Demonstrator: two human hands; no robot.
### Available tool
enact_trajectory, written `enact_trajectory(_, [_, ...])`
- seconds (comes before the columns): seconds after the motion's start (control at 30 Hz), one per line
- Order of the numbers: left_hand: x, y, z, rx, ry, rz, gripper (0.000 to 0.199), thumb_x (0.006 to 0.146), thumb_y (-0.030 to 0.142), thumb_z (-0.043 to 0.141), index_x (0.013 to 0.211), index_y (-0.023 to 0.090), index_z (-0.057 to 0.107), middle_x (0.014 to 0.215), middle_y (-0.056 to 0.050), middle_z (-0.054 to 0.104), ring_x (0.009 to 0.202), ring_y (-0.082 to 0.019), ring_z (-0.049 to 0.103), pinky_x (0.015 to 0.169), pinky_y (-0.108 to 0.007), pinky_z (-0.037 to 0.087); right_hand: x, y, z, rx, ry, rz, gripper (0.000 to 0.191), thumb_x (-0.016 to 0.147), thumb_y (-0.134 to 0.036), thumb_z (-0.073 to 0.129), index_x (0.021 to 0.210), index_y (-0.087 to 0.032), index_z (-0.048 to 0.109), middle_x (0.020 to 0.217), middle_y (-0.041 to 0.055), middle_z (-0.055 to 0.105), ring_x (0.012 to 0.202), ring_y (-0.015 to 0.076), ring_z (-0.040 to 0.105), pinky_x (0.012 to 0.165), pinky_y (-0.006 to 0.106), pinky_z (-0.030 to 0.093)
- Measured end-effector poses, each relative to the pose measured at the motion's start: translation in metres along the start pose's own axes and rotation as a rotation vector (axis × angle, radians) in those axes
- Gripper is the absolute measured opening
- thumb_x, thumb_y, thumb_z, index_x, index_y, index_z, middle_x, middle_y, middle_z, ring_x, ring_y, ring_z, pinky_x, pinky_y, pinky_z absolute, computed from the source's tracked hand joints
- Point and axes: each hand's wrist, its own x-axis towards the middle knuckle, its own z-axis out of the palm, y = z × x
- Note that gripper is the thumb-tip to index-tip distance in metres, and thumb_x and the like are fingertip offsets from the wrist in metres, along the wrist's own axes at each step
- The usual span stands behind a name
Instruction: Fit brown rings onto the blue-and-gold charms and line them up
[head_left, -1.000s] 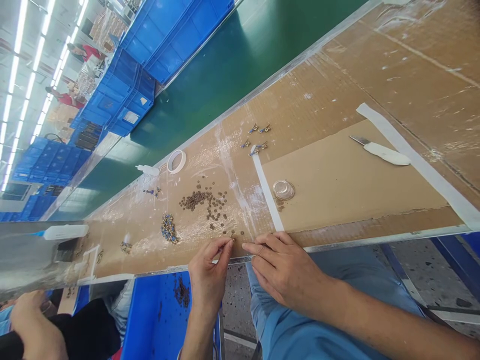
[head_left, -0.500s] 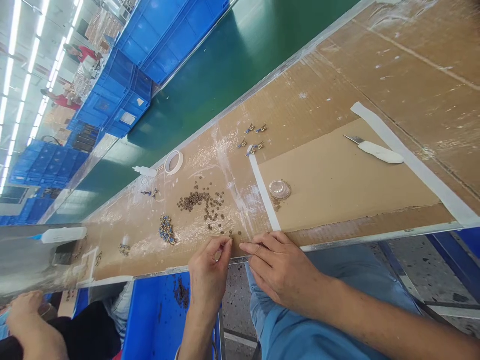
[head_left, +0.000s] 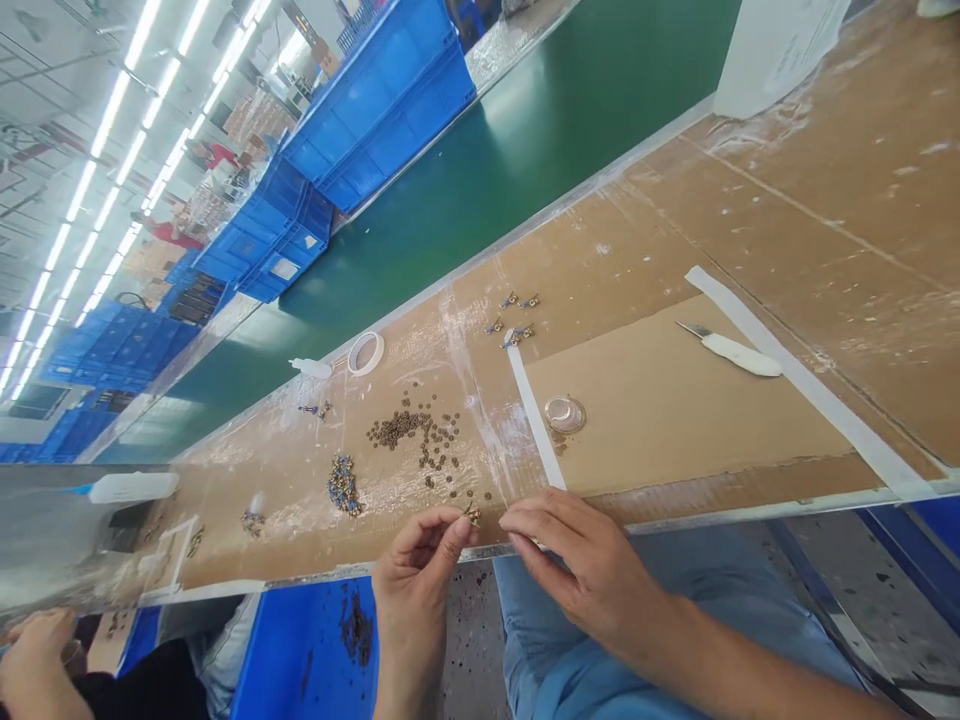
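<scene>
Bottom centre of frame: left hand [head_left: 420, 565] pinches small brass part [head_left: 472, 516] between thumb and forefinger at table edge [head_left: 675, 515]. Right hand [head_left: 577, 560] alongside, fingers loosely curled, grip contents indeterminate. Loose brass pile [head_left: 409, 430] above remains large; blue-tipped finished cluster [head_left: 343, 485] left of it small. Judged early stage.

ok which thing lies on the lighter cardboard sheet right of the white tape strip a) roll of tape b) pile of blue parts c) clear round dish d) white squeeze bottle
c: the clear round dish sits on the lighter cardboard sheet just right of the white tape strip; the roll of tape, blue parts and squeeze bottle all lie left of it.
</scene>
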Motion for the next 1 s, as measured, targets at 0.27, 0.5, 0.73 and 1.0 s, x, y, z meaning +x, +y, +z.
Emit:
enact_trajectory(0.27, [-0.002, 0.009, 0.001, -0.088, -0.140, -0.008, 0.009, 0.075, 0.027, 0.081, 0.079, 0.020, 0.077, 0.066, 0.000, 0.072, 0.065, -0.012, 0.066, 0.065, -0.019, 0.054, 0.010, -0.002, -0.003, -0.017, 0.030, -0.047, 0.011, 0.099, -0.017, 0.052, 0.100, -0.018, 0.063, 0.086, 0.0011, 0.066, 0.078, 0.0125, 0.061, 0.074, 0.025, 0.050])
enact_trajectory(0.5, [-0.006, 0.013, 0.003, -0.082, -0.164, 0.022, 0.007, 0.075, 0.026, 0.080, 0.074, 0.020, 0.077, 0.064, 0.000, 0.070, 0.063, -0.011, 0.064, 0.064, -0.018, 0.053, 0.013, -0.007, -0.008, -0.071, -0.046, -0.140, 0.018, 0.102, -0.018, 0.044, 0.098, -0.017, 0.062, 0.084, 0.0019, 0.066, 0.075, 0.0126, 0.060, 0.071, 0.027, 0.050])
enact_trajectory(0.73, [0.000, 0.019, -0.006, -0.026, -0.227, 0.012, 0.012, 0.075, 0.029, 0.078, 0.074, 0.017, 0.075, 0.064, -0.002, 0.070, 0.063, -0.013, 0.064, 0.063, -0.023, 0.052, 0.019, -0.015, -0.017, -0.140, -0.044, -0.176, 0.020, 0.102, -0.018, 0.043, 0.100, -0.017, 0.063, 0.082, 0.0027, 0.066, 0.073, 0.0137, 0.060, 0.068, 0.027, 0.050])
enact_trajectory(1.0, [0.110, 0.041, 0.031, 0.151, -0.124, 0.144, 0.011, 0.068, 0.026, 0.076, 0.068, 0.016, 0.070, 0.059, 0.001, 0.067, 0.058, -0.012, 0.060, 0.061, -0.024, 0.047, 0.010, 0.001, -0.009, -0.183, -0.018, -0.248, 0.017, 0.097, -0.010, 0.049, 0.104, -0.017, 0.062, 0.084, 0.0037, 0.068, 0.075, 0.0141, 0.062, 0.073, 0.028, 0.050])
